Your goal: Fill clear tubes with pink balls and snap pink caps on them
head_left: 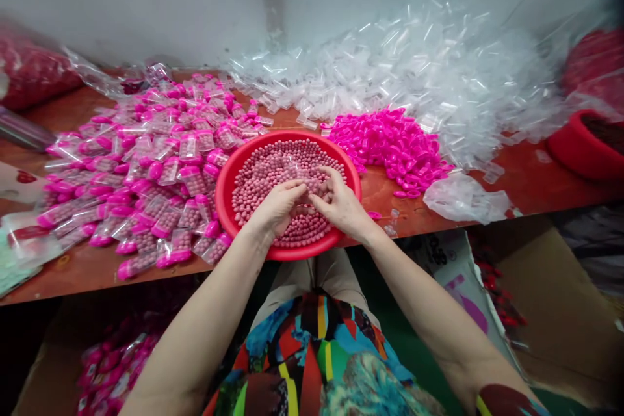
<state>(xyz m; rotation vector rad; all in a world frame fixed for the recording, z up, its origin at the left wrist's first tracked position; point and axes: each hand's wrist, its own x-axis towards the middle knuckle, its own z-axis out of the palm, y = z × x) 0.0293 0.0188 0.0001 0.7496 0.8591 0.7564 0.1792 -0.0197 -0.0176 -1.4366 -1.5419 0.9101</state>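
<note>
A round red basin (225,192) full of small pink beads (263,172) stands at the table's front edge, in front of my body. Over the beads, my left hand (280,208) and my right hand (344,208) come together with curled fingers. Between the fingertips is a small clear plastic case (306,184), see-through and hard to make out against the beads. Both hands appear closed on it; the fingers partly cover it. Left of the basin lies a heap of filled cases with pink caps (180,175). Loose bright pink caps (390,146) are piled to the right.
Empty clear cases (419,71) form a large heap along the wall. A crumpled plastic bag (465,198) lies at the right front edge. Another red tub (580,146) stands far right. Below the table are cardboard boxes (550,286), one with pink-capped items.
</note>
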